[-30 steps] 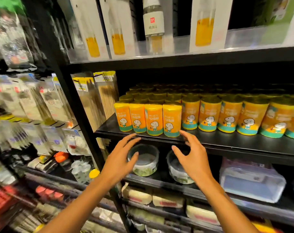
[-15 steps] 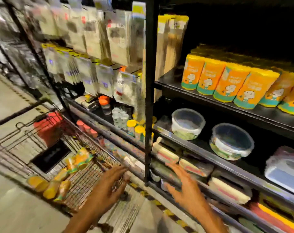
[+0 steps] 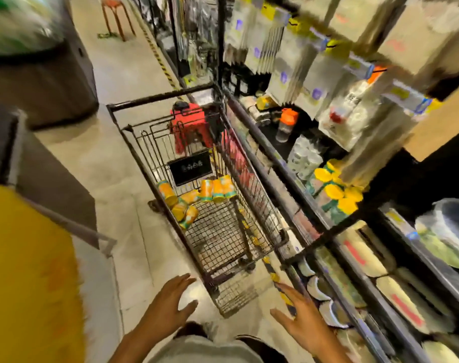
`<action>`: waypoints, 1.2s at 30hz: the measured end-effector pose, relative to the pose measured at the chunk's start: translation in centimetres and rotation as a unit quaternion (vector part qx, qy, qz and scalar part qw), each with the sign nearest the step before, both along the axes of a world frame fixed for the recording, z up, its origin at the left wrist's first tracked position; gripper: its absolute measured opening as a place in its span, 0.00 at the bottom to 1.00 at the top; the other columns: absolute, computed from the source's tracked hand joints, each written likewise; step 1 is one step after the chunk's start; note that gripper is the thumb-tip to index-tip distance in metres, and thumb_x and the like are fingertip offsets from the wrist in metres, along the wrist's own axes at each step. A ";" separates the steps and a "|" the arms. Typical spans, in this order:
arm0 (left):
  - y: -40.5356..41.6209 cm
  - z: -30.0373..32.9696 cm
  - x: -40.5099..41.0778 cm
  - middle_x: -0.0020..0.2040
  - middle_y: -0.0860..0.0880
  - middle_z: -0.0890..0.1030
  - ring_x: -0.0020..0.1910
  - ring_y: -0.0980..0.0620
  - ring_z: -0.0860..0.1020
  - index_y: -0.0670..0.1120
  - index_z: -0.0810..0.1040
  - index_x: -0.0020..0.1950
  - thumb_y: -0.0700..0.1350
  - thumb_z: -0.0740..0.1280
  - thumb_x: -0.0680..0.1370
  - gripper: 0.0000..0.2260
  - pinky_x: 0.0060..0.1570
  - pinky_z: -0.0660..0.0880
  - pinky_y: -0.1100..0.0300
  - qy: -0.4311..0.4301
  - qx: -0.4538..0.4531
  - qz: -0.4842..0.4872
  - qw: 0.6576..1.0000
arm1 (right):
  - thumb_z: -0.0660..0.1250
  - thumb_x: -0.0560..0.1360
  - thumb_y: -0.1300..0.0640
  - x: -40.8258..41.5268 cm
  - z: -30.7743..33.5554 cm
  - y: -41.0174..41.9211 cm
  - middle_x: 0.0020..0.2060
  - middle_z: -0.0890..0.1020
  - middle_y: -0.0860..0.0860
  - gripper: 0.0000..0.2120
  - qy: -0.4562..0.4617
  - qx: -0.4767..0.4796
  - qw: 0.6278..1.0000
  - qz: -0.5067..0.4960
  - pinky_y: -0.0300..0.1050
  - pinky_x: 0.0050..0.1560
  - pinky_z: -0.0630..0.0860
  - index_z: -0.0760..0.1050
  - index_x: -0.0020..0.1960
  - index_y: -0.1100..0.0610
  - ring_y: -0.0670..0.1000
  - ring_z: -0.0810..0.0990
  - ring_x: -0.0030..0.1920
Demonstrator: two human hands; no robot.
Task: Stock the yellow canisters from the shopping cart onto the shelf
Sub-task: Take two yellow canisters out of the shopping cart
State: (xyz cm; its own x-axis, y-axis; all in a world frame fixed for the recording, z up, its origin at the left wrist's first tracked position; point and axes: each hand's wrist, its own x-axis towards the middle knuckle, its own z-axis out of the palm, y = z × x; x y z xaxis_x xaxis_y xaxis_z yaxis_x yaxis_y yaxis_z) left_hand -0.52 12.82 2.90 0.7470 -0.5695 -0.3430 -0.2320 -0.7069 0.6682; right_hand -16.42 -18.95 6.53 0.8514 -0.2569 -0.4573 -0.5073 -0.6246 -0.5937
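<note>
Several yellow canisters [image 3: 194, 197] with teal bases lie on their sides on the wire floor of the black shopping cart [image 3: 155, 96], which stands in the aisle against the shelving. Both of my hands hover low in front of me, short of the cart's near end. My left hand [image 3: 168, 307] has its fingers spread and holds nothing. My right hand [image 3: 299, 318] is also spread and empty, close to the bottom shelf rail [image 3: 312, 224]. The shelf of stocked canisters is out of view.
A red folded child seat [image 3: 189, 121] and a black sign [image 3: 190, 167] sit in the cart. Yellow-lidded jars [image 3: 333, 189] and packaged goods fill the shelves on the right. An orange stool [image 3: 115, 14] stands far down the aisle. A yellow blur [image 3: 26, 271] fills the lower left.
My view has swung down and left from the canister shelf to the cart. Both hands have dropped from shelf height to below the cart's near end, still empty.
</note>
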 end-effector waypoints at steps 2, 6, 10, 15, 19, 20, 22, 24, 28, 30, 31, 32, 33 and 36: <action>1.8 -0.5 0.2 0.73 0.64 0.59 0.74 0.61 0.57 0.60 0.64 0.74 0.84 0.44 0.62 0.47 0.72 0.52 0.67 0.024 0.007 0.026 0.999 | 0.65 0.72 0.32 1.9 -0.2 1.1 0.67 0.66 0.33 0.31 0.009 -0.009 1.000 0.010 0.33 0.71 0.61 0.66 0.72 0.40 0.39 0.65 0.72; 4.1 -0.5 1.3 0.74 0.60 0.62 0.75 0.56 0.61 0.58 0.66 0.74 0.63 0.64 0.77 0.26 0.71 0.54 0.67 0.047 0.035 0.063 0.996 | 0.58 0.66 0.24 5.0 -0.3 2.8 0.66 0.68 0.34 0.39 0.019 0.022 0.999 0.028 0.35 0.70 0.65 0.66 0.72 0.41 0.39 0.68 0.69; 4.3 -1.2 3.2 0.76 0.51 0.66 0.75 0.53 0.63 0.54 0.68 0.74 0.60 0.64 0.78 0.26 0.71 0.55 0.67 0.075 0.048 0.075 0.993 | 0.65 0.73 0.33 8.6 -0.3 2.8 0.66 0.70 0.36 0.32 0.042 0.036 0.998 0.039 0.43 0.72 0.67 0.68 0.73 0.45 0.41 0.69 0.67; 1.0 -1.5 5.9 0.77 0.52 0.64 0.76 0.54 0.61 0.53 0.67 0.75 0.54 0.64 0.81 0.23 0.69 0.53 0.70 0.069 0.046 0.087 0.993 | 0.70 0.75 0.42 13.6 -1.5 1.4 0.65 0.75 0.42 0.27 0.058 0.022 0.996 0.069 0.41 0.67 0.70 0.70 0.72 0.45 0.47 0.73 0.67; -2.6 -1.7 8.4 0.77 0.54 0.64 0.76 0.55 0.60 0.54 0.65 0.76 0.54 0.64 0.81 0.24 0.70 0.54 0.68 0.068 0.040 0.098 0.992 | 0.61 0.71 0.27 18.1 -2.9 -1.1 0.68 0.74 0.41 0.33 0.054 0.044 0.991 0.118 0.41 0.70 0.66 0.69 0.71 0.41 0.44 0.70 0.69; -3.5 -1.8 9.0 0.77 0.54 0.64 0.76 0.55 0.60 0.54 0.65 0.76 0.54 0.64 0.81 0.24 0.70 0.54 0.68 0.071 0.040 0.104 0.991 | 0.58 0.69 0.23 19.4 -3.5 -2.0 0.67 0.73 0.40 0.34 0.051 0.049 0.989 0.130 0.39 0.69 0.66 0.68 0.70 0.40 0.43 0.71 0.69; -5.4 -1.6 10.4 0.77 0.54 0.64 0.76 0.56 0.60 0.54 0.64 0.77 0.54 0.64 0.81 0.25 0.71 0.55 0.67 0.078 0.041 0.124 0.988 | 0.62 0.73 0.29 22.3 -4.1 -3.5 0.66 0.73 0.40 0.30 0.064 0.062 0.984 0.153 0.41 0.70 0.66 0.68 0.69 0.42 0.44 0.72 0.68; -7.6 -1.5 12.0 0.77 0.55 0.63 0.76 0.57 0.60 0.54 0.64 0.77 0.54 0.64 0.81 0.25 0.72 0.55 0.67 0.091 0.041 0.151 0.983 | 0.69 0.77 0.44 25.6 -4.6 -5.3 0.65 0.76 0.43 0.24 0.083 0.070 0.981 0.160 0.46 0.71 0.68 0.70 0.70 0.47 0.46 0.72 0.68; -11.8 -2.5 16.0 0.76 0.56 0.63 0.76 0.57 0.59 0.54 0.64 0.77 0.53 0.65 0.81 0.25 0.72 0.55 0.65 0.111 0.040 0.200 0.973 | 0.70 0.78 0.56 32.5 -5.8 -8.5 0.54 0.79 0.46 0.19 0.108 0.072 0.975 0.179 0.20 0.49 0.67 0.74 0.68 0.54 0.46 0.77 0.56; -13.8 -3.8 18.1 0.76 0.54 0.63 0.75 0.56 0.60 0.55 0.64 0.77 0.52 0.65 0.81 0.25 0.71 0.56 0.64 0.122 0.034 0.231 0.965 | 0.69 0.78 0.58 35.7 -7.6 -9.8 0.55 0.78 0.48 0.20 0.127 0.093 0.968 0.194 0.17 0.46 0.65 0.72 0.69 0.57 0.47 0.77 0.59; -14.6 -4.4 19.0 0.76 0.55 0.63 0.75 0.56 0.60 0.55 0.64 0.77 0.51 0.65 0.81 0.25 0.70 0.56 0.63 0.124 0.026 0.244 0.961 | 0.69 0.78 0.59 37.0 -8.3 -10.1 0.56 0.77 0.47 0.21 0.134 0.103 0.966 0.198 0.17 0.47 0.65 0.71 0.70 0.57 0.47 0.76 0.60; -15.4 -5.6 19.9 0.75 0.56 0.62 0.74 0.57 0.60 0.54 0.63 0.77 0.50 0.66 0.81 0.25 0.70 0.56 0.64 0.133 0.019 0.256 0.957 | 0.69 0.78 0.58 38.3 -9.4 -10.4 0.55 0.77 0.46 0.21 0.147 0.109 0.963 0.197 0.20 0.49 0.68 0.72 0.70 0.56 0.46 0.76 0.60; -16.0 -6.6 20.7 0.74 0.57 0.61 0.73 0.58 0.59 0.53 0.63 0.77 0.49 0.66 0.81 0.25 0.70 0.56 0.64 0.147 0.018 0.266 0.953 | 0.70 0.78 0.58 39.5 -10.7 -10.7 0.55 0.77 0.45 0.20 0.156 0.113 0.962 0.192 0.24 0.52 0.72 0.72 0.69 0.54 0.46 0.77 0.59; -17.4 -10.6 22.9 0.74 0.52 0.65 0.75 0.52 0.63 0.49 0.65 0.76 0.45 0.67 0.80 0.25 0.72 0.60 0.61 0.187 0.018 0.296 0.937 | 0.67 0.79 0.62 42.3 -14.9 -11.0 0.56 0.77 0.47 0.19 0.180 0.137 0.957 0.184 0.27 0.52 0.74 0.71 0.69 0.57 0.47 0.76 0.59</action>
State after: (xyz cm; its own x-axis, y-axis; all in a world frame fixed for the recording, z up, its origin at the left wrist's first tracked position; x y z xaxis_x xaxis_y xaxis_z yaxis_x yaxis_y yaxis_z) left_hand 22.38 -4.54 -7.69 0.7527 -0.0770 -0.6539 0.4524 -0.6609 0.5987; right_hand 25.88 -29.91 -8.37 0.6358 0.2015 -0.7451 -0.4848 -0.6469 -0.5887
